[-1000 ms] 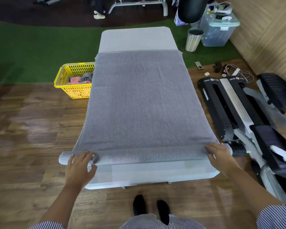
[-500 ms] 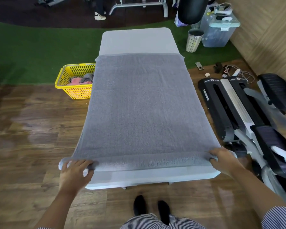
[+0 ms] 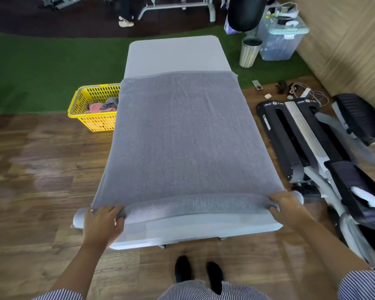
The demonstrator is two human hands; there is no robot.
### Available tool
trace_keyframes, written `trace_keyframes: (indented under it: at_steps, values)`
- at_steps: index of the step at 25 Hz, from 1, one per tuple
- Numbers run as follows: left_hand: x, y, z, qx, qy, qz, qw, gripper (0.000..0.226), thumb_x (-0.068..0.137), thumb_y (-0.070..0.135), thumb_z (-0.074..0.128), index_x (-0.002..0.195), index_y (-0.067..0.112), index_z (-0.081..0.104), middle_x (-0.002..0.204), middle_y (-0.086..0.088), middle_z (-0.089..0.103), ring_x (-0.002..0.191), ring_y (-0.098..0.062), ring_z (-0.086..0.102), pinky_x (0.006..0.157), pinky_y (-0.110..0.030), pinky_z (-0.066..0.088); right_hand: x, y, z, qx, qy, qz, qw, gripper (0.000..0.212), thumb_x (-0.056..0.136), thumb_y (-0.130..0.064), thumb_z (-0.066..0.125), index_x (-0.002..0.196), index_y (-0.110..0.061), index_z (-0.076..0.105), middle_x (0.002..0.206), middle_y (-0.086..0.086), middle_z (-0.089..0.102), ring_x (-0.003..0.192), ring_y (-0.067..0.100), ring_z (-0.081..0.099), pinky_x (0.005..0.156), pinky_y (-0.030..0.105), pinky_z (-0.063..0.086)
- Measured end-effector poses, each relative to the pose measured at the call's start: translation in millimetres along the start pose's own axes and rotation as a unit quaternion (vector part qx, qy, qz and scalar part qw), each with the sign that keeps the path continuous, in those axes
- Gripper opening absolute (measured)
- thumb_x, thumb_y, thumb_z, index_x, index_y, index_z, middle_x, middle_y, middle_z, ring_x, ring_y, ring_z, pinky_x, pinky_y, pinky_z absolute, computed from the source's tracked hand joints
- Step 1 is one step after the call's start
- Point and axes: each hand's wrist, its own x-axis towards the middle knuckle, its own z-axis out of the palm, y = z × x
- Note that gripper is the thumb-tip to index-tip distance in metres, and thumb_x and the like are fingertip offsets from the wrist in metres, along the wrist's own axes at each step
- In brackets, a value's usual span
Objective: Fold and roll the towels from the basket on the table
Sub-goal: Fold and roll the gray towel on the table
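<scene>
A large grey towel lies flat along the white table, and its near end is wound into a thick roll across the table's width. My left hand grips the roll's left end, which sticks out past the table edge. My right hand holds the roll's right end, fingers curled over it. A yellow basket stands on the floor left of the table with pink and grey towels inside.
A black and grey exercise machine stands close on the right. Behind it are a bin, a clear storage box and cables on the floor. My feet are at the table's near edge.
The roll has grown thicker and moved a little up the table. The towel's far edge has slid toward me, baring more of the table. Both hands stayed on the roll's ends.
</scene>
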Motion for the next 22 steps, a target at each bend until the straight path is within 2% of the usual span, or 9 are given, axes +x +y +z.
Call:
trace_keyframes:
  at_steps: [2,4,6,8,12,15,18,20,22]
  values:
    - [-2,-5,-1,0.008,0.009,0.016,1.000,0.037,0.071,0.030,0.034,0.077,0.019,0.069,0.070,0.003,0.067,0.060,-0.025,0.063,0.070,-0.050,0.044,-1,1,-3,-0.026,-0.012,-0.010,1.000,0.028,0.081,-0.021,0.048,0.099,-0.008,0.065,0.100,0.004,0.065,0.101,0.023,0.056,0.097,0.027,0.033]
    - [-1,-6,-2,0.000,0.027,0.000,1.000,0.039,0.072,0.029,0.039,0.095,0.015,0.068,0.089,-0.001,0.069,0.077,-0.027,0.065,0.079,-0.055,0.045,-1,2,-2,0.012,0.011,-0.035,0.999,0.034,0.082,-0.015,0.054,0.114,-0.007,0.060,0.115,0.004,0.059,0.112,0.024,0.051,0.111,0.033,0.026]
    - [-2,-3,4,-0.013,0.055,0.004,0.998,0.042,0.076,0.028,0.039,0.103,0.011,0.066,0.101,-0.005,0.068,0.089,-0.029,0.065,0.088,-0.056,0.044,1,3,3,0.062,0.079,-0.063,0.993,0.037,0.076,0.004,0.063,0.113,-0.003,0.061,0.113,0.010,0.060,0.105,0.033,0.057,0.101,0.039,0.038]
    - [-2,-1,11,-0.031,0.044,0.017,0.998,0.044,0.077,0.030,0.038,0.106,0.012,0.067,0.106,-0.003,0.068,0.096,-0.027,0.065,0.096,-0.054,0.040,3,9,10,0.075,0.115,-0.072,0.988,0.034,0.074,0.010,0.065,0.105,-0.002,0.066,0.104,0.013,0.064,0.097,0.037,0.061,0.096,0.045,0.043]
    - [2,-2,18,-0.056,-0.006,-0.006,0.998,0.049,0.066,0.021,0.071,0.114,0.015,0.065,0.111,0.000,0.067,0.105,-0.022,0.063,0.108,-0.053,0.027,0,14,15,0.084,0.029,-0.030,0.996,0.052,0.077,-0.006,0.068,0.128,-0.008,0.055,0.129,0.005,0.054,0.125,0.026,0.044,0.117,0.040,0.016]
    - [4,6,8,-0.053,-0.006,-0.024,0.998,0.033,0.070,0.026,0.050,0.095,0.018,0.069,0.088,0.004,0.070,0.084,-0.022,0.067,0.095,-0.051,0.039,4,10,7,0.069,0.013,-0.022,0.997,0.046,0.077,-0.009,0.067,0.121,-0.011,0.059,0.120,0.005,0.061,0.115,0.027,0.051,0.106,0.035,0.031]
    - [0,4,3,-0.042,-0.038,-0.007,0.998,0.035,0.069,0.032,0.035,0.081,0.023,0.066,0.073,0.010,0.067,0.070,-0.021,0.065,0.074,-0.040,0.041,2,7,-2,0.043,0.023,-0.019,0.999,0.029,0.082,-0.015,0.062,0.110,-0.016,0.066,0.106,-0.001,0.067,0.101,0.021,0.060,0.088,0.028,0.040]
    - [-2,0,2,-0.043,-0.032,0.000,0.999,0.036,0.070,0.032,0.035,0.084,0.023,0.066,0.076,0.010,0.067,0.071,-0.021,0.065,0.071,-0.039,0.040,4,8,-6,0.029,0.003,-0.017,0.999,0.028,0.085,-0.017,0.059,0.112,-0.018,0.065,0.110,-0.003,0.064,0.104,0.019,0.058,0.089,0.027,0.040]
    - [-3,-1,2,-0.055,-0.001,0.000,0.998,0.041,0.072,0.031,0.037,0.097,0.017,0.066,0.089,0.004,0.068,0.079,-0.023,0.065,0.078,-0.044,0.045,9,9,-8,0.020,0.014,-0.030,0.999,0.035,0.083,-0.015,0.059,0.117,-0.018,0.060,0.118,-0.002,0.058,0.110,0.023,0.053,0.097,0.034,0.040]
